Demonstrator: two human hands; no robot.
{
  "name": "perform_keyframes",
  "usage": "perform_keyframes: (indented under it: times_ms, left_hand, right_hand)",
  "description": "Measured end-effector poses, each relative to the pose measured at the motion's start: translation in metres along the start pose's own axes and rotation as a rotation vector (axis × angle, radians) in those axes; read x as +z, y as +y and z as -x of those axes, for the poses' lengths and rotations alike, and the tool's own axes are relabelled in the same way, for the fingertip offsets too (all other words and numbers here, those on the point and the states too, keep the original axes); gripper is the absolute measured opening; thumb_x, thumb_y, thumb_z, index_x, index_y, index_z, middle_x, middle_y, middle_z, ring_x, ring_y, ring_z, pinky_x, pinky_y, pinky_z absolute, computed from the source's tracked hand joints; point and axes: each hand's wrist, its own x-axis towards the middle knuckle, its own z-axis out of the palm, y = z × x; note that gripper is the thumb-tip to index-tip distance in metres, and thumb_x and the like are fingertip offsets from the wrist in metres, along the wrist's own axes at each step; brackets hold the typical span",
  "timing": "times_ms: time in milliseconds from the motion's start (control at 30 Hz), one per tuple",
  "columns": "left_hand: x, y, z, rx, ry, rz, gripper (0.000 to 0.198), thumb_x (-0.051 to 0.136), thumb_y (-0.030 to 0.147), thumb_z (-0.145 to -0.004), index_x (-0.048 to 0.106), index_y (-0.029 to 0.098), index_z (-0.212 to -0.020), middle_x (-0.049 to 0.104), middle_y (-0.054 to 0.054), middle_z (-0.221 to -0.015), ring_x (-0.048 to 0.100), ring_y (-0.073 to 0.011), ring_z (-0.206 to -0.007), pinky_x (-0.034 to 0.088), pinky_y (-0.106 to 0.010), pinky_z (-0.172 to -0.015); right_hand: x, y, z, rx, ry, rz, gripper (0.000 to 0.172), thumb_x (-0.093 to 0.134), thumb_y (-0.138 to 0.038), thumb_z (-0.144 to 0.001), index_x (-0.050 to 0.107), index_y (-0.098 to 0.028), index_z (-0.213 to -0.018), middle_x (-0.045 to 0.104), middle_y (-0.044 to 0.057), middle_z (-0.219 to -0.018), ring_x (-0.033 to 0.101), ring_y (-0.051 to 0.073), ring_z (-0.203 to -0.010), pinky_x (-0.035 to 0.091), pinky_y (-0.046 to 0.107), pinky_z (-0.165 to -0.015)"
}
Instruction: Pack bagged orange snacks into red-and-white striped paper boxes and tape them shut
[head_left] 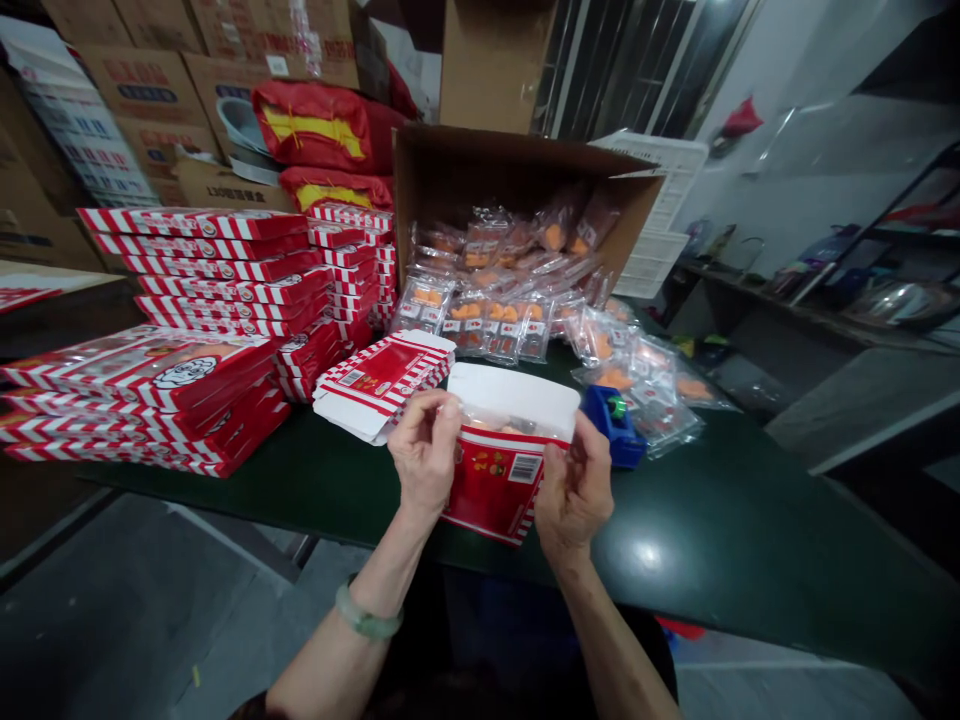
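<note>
The red-and-white striped printed cardboard carton (499, 480) looks smooth and slightly glossy. The dark green tabletop (712, 540) shines. The clear crinkled plastic snack packets (487, 320) glint; the big brown corrugated cardboard box (517, 165) is matt.

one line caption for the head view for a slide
Both hands, left and right, hold an open red carton over a green table.

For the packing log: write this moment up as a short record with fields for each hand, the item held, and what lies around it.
left hand: grips the left edge of the open box
right hand: grips the right edge of the same box
open box: red and white, flap up, clear packets showing inside
table: dark green
tape dispenser: blue, just right of the box
flat cartons: folded, behind the left hand
stacked boxes: red-striped piles on the left
cardboard box: tipped on its side, packets with orange contents spilling out
</note>
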Motion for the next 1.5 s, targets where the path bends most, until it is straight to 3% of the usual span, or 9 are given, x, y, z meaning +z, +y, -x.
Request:
perform_keyframes:
  times_ms: [133, 233, 333, 467, 667, 833, 1067, 1300, 1500]
  left_hand:
    - [-0.008, -0.004, -0.007, -0.1, -0.032, 0.116, 0.021, 0.06, 0.035, -0.082, 0.067, 0.018, -0.073, 0.068, -0.002, -0.08, 0.062, -0.0158, -0.082, 0.047, -0.027, -0.079]
    - [-0.008, -0.002, -0.017, -0.281, -0.094, 0.264, 0.015, 0.072, 0.028, -0.069, 0.064, 0.016, -0.065, 0.069, -0.002, -0.081, 0.062, -0.0143, -0.075, 0.049, -0.025, -0.069]
    - [-0.005, 0.005, -0.026, -0.436, -0.141, 0.404, 0.018, 0.075, 0.022, -0.061, 0.062, 0.018, -0.074, 0.066, 0.002, -0.07, 0.057, -0.0089, -0.057, 0.044, -0.02, -0.054]
    - [-0.001, 0.01, -0.029, -0.428, -0.189, 0.479, 0.024, 0.07, 0.014, -0.062, 0.064, 0.019, -0.084, 0.065, 0.002, -0.071, 0.057, -0.0091, -0.06, 0.044, -0.019, -0.056]
    - [-0.001, 0.005, -0.02, -0.2, -0.118, 0.46, 0.01, 0.059, 0.008, -0.066, 0.062, 0.018, -0.064, 0.064, -0.001, -0.072, 0.059, -0.0144, -0.072, 0.045, -0.027, -0.07]
    - [-0.003, 0.005, -0.018, -0.145, -0.154, 0.433, 0.015, 0.058, 0.028, -0.075, 0.061, 0.016, -0.067, 0.064, -0.005, -0.079, 0.059, -0.0175, -0.079, 0.045, -0.031, -0.075]
    - [-0.014, 0.017, -0.035, -0.228, -0.593, 0.03, 0.021, 0.07, 0.031, -0.073, 0.067, 0.016, -0.088, 0.068, -0.005, -0.08, 0.06, -0.0153, -0.067, 0.045, -0.025, -0.057]
    - [-0.009, 0.016, -0.026, -0.118, -0.381, 0.126, 0.011, 0.069, 0.028, -0.076, 0.067, 0.018, -0.071, 0.065, 0.0, -0.07, 0.059, -0.0131, -0.067, 0.046, -0.025, -0.065]
    - [-0.013, 0.007, -0.022, -0.067, -0.453, 0.275, 0.01, 0.064, 0.024, -0.081, 0.069, 0.019, -0.074, 0.068, -0.004, -0.077, 0.062, -0.0148, -0.072, 0.048, -0.028, -0.068]
  right_hand:
    - [-0.007, -0.002, -0.013, -0.164, -0.088, 0.155, 0.026, 0.052, -0.01, -0.085, 0.063, -0.022, -0.105, 0.057, 0.008, -0.101, 0.058, 0.017, -0.094, 0.05, 0.034, -0.08]
    - [-0.007, -0.008, -0.02, 0.042, -0.131, 0.029, 0.015, 0.049, -0.015, -0.089, 0.062, -0.021, -0.092, 0.058, 0.007, -0.104, 0.06, 0.017, -0.096, 0.05, 0.034, -0.083]
    - [-0.006, -0.009, -0.024, 0.344, -0.109, -0.306, 0.02, 0.051, -0.022, -0.089, 0.051, -0.026, -0.109, 0.061, 0.005, -0.108, 0.063, 0.017, -0.096, 0.052, 0.034, -0.082]
    - [-0.017, -0.004, -0.036, 0.54, -0.4, -0.451, 0.027, 0.05, -0.027, -0.091, 0.053, -0.026, -0.118, 0.063, 0.007, -0.115, 0.062, 0.02, -0.105, 0.051, 0.035, -0.086]
    - [-0.033, 0.002, -0.044, 0.24, -0.517, -0.348, 0.02, 0.046, -0.02, -0.093, 0.065, -0.025, -0.098, 0.066, 0.004, -0.109, 0.061, 0.016, -0.104, 0.047, 0.031, -0.091]
    - [-0.033, -0.005, -0.049, 0.224, -0.568, -0.374, 0.019, 0.057, -0.033, -0.087, 0.066, -0.021, -0.099, 0.067, 0.008, -0.107, 0.062, 0.02, -0.101, 0.052, 0.031, -0.082]
    - [-0.026, -0.018, -0.071, 0.406, -0.59, -0.135, 0.023, 0.072, -0.03, -0.072, 0.065, -0.016, -0.089, 0.071, 0.005, -0.083, 0.065, 0.014, -0.065, 0.054, 0.024, -0.056]
    - [-0.025, -0.029, -0.076, 0.367, -0.66, -0.112, 0.019, 0.061, -0.032, -0.081, 0.07, -0.015, -0.08, 0.07, 0.003, -0.072, 0.063, 0.013, -0.059, 0.05, 0.023, -0.051]
    - [-0.023, -0.024, -0.053, 0.055, -0.526, -0.11, 0.017, 0.05, -0.02, -0.089, 0.067, -0.018, -0.088, 0.066, 0.004, -0.086, 0.062, 0.015, -0.079, 0.049, 0.028, -0.068]
